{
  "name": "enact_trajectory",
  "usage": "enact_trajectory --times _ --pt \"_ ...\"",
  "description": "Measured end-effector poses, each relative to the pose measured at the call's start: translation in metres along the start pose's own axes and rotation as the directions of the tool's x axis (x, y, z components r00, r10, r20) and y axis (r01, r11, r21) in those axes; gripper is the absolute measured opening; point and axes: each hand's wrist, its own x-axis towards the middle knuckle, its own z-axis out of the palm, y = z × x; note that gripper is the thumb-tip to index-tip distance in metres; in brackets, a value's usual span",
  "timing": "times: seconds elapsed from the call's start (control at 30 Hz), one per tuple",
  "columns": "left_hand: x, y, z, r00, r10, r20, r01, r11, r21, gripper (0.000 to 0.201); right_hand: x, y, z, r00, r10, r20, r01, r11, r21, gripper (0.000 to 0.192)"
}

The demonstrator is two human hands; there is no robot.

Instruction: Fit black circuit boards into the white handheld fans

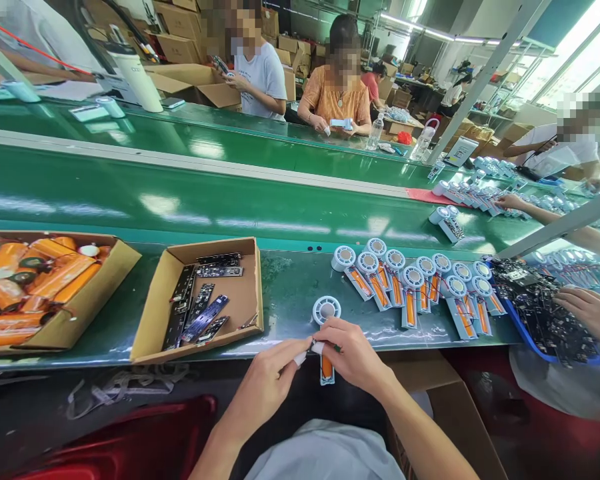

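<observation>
We see a glossy green tabletop [290,293] with a paler green belt [180,193] beyond it. On the tabletop, a brown cardboard box [240,313] holds black circuit boards [200,313]; left of that box, another brown box [110,273] holds orange cylinders [55,277]. Right of the box, pale blue-and-white fan shells [415,280] show orange inserts.
</observation>
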Motion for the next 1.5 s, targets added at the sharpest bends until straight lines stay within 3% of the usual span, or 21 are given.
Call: enact_trajectory --times 0.13,0.23,0.3,0.37,0.43,0.5,0.63,0.73,0.83,0.97,1.07,1.17,1.27,1.33,1.4,1.5 --pt "0.002 -0.001 0.0 0.998 0.015 0.057 -0.015 1.0 0.001 0.045 -0.001 0.001 0.0 1.0 -0.002 0.026 0.003 1.0 -0.022 0.024" --pt "0.005 0.004 0.001 0.999 -0.007 0.04 0.008 1.0 -0.008 0.042 -0.001 -0.003 -0.002 1.0 0.02 0.013 -0.019 0.998 -0.063 0.022" --pt "0.005 0.012 0.003 0.998 -0.065 0.001 0.065 0.998 -0.027 0.038 -0.001 -0.009 -0.004 0.997 0.072 0.012 -0.071 0.995 -0.065 0.021" --pt "0.002 0.021 0.005 0.991 -0.131 -0.017 0.129 0.99 -0.063 0.036 -0.002 -0.014 -0.007 0.982 0.183 0.051 -0.185 0.982 0.043 0.018" --pt "-0.002 0.029 0.007 0.979 -0.204 -0.005 0.202 0.973 -0.107 0.04 -0.004 -0.015 -0.009 0.943 0.322 0.082 -0.332 0.908 0.254 0.016" --pt "-0.006 0.031 0.009 0.958 -0.286 0.001 0.283 0.946 -0.156 0.043 -0.006 -0.012 -0.009 0.903 0.419 0.091 -0.409 0.779 0.476 0.02" --pt "0.002 0.024 0.021 0.913 -0.407 -0.004 0.392 0.883 -0.259 0.037 -0.009 0.0 -0.005 0.875 0.463 0.141 -0.399 0.527 0.75 0.021" --pt "0.016 0.02 0.033 0.921 -0.357 0.155 0.389 0.86 -0.332 0.027 -0.011 0.001 -0.001 0.885 0.43 0.177 -0.379 0.446 0.811 0.021" --pt "0.026 0.022 0.042 0.917 -0.287 0.278 0.394 0.762 -0.514 0.023 -0.016 -0.004 0.001 0.909 0.357 0.214 -0.376 0.486 0.789 0.024" --pt "0.028 0.023 0.047 0.901 -0.362 0.239 0.421 0.596 -0.684 0.037 -0.023 -0.003 -0.004 0.925 0.367 0.096 -0.296 0.541 0.787 0.026" --pt "0.022 0.019 0.053 0.878 -0.432 0.205 0.443 0.575 -0.688 0.043 -0.027 0.006 -0.006 0.89 0.457 -0.006 -0.258 0.514 0.819 0.027" --pt "0.015 0.014 0.058 0.873 -0.459 0.167 0.436 0.578 -0.689 0.049 -0.029 0.012 -0.005 0.866 0.5 -0.008 -0.251 0.45 0.857 0.028" --pt "0.012 0.014 0.056 0.887 -0.44 0.14 0.405 0.594 -0.695 0.051 -0.027 0.009 -0.005 0.874 0.486 0.018 -0.269 0.451 0.851 0.03" --pt "0.013 0.017 0.051 0.893 -0.435 0.116 0.386 0.61 -0.692 0.048 -0.026 0.006 -0.005 0.884 0.467 0.007 -0.275 0.509 0.816 0.031" --pt "0.015 0.021 0.048 0.887 -0.459 0.054 0.365 0.623 -0.692 0.047 -0.026 0.002 -0.005 0.887 0.458 -0.063 -0.277 0.636 0.72 0.037" --pt "0.017 0.023 0.046 0.856 -0.514 -0.051 0.341 0.636 -0.693 0.046 -0.026 -0.005 -0.008 0.878 0.427 -0.215 -0.344 0.877 0.336 0.026"
